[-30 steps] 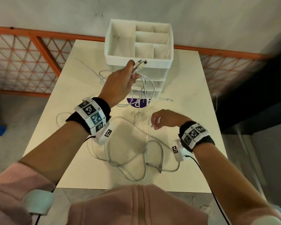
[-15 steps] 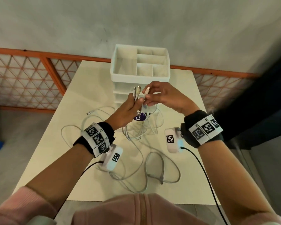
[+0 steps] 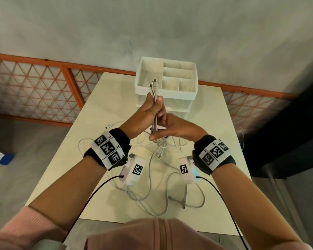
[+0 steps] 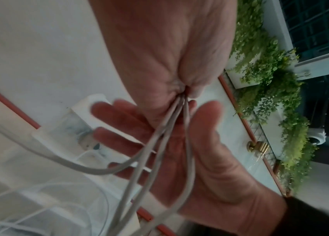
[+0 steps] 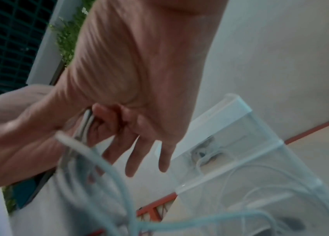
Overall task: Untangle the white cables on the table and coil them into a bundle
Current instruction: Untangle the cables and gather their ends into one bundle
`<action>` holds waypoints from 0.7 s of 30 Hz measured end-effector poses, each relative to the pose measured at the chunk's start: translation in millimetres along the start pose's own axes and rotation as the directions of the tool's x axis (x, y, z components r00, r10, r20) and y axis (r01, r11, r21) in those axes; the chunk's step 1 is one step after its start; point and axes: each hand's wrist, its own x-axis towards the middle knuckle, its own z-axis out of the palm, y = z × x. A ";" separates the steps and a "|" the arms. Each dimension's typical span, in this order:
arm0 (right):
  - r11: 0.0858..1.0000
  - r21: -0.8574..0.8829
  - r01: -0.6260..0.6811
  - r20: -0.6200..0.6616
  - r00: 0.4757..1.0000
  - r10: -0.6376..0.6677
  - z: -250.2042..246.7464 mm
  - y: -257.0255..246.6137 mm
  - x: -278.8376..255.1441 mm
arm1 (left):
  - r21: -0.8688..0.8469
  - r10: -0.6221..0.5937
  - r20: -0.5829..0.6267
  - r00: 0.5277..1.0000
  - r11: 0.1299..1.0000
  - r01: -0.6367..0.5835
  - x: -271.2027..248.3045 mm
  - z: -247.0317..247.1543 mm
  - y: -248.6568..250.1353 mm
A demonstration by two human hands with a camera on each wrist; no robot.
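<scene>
The left hand (image 3: 148,109) is raised over the table (image 3: 215,123), its fingers (image 3: 159,101) clamped round the white cables (image 3: 154,121) just below their plug ends (image 3: 154,85), which stand up past the fist. From the underside of that fist the strands drop together, then splay — the left wrist view shows at least three of them leaving the grip. The right hand (image 3: 177,129) sits directly beneath, fingers straight and spread, palm alongside the hanging strands; whether it presses them or only brushes them I cannot tell.

Below both hands the rest of the cable lies in loose overlapping loops (image 3: 170,193) on the table, with one stray end (image 3: 108,126) lying out beyond the left wrist.

These look light, thin and limp (they sag wherever unsupported), so they should bend into a coil easily but will likely snag where loops cross. The stiff plugs are probably the best anchor; the free hand would do well to run down the strands from there.

Just beyond the fingertips stands the white organizer box (image 3: 193,95), close enough to catch a swinging plug. Toward the body and out to both sides the table offers open room, though trailing loops near its front edge (image 3: 116,221) could slip over.
</scene>
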 end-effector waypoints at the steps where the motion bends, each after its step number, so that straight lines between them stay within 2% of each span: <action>1: 1.000 -0.004 -0.008 0.036 0.999 0.008 5.0 -0.5 2.1 | -0.068 -0.002 0.005 1.000 0.998 0.002 -0.1 -0.4 3.6; 4: 0.995 -0.097 -0.028 0.081 0.996 0.036 10.6 0.9 6.5 | -0.136 0.023 -0.010 1.000 0.990 -0.024 -1.8 -6.2 12.8; 6: 0.981 -0.186 -0.055 0.008 0.998 0.057 6.1 6.0 9.4 | -0.090 0.054 -0.024 0.998 0.994 -0.056 -3.4 -12.7 15.0; 9: 0.902 -0.395 -0.173 -0.116 0.984 0.138 -5.0 16.4 11.0 | -0.086 0.038 -0.046 0.998 0.995 -0.041 -6.1 -21.5 19.0; 11: 0.876 -0.433 -0.210 -0.169 0.974 0.150 -14.4 26.3 6.0 | -0.078 0.019 -0.058 0.998 0.997 -0.024 -8.7 -28.1 24.2; 13: 0.877 -0.424 -0.227 -0.193 0.968 0.157 -24.1 35.6 -2.8 | 0.058 0.042 -0.093 0.995 0.998 -0.036 -11.9 -37.7 24.6; 15: 0.880 -0.409 -0.243 -0.221 0.962 0.162 -31.8 40.9 -8.8 | 0.288 0.054 -0.091 0.994 0.957 -0.025 -14.4 -47.2 19.2; 18: 0.909 -0.364 -0.202 -0.271 0.957 0.104 -34.5 26.5 -11.0 | 0.597 -0.090 0.037 0.995 0.801 0.050 -15.8 -48.4 3.0; 19: 0.924 -0.347 -0.163 -0.281 0.958 0.064 -33.3 17.3 -10.9 | 0.657 -0.130 0.067 0.989 0.752 0.054 -16.3 -46.7 -3.1; 21: 0.946 -0.313 -0.078 -0.290 0.957 -0.017 -30.5 -4.9 -14.1 | 0.694 -0.111 0.088 0.990 0.720 0.019 -17.3 -43.2 -10.7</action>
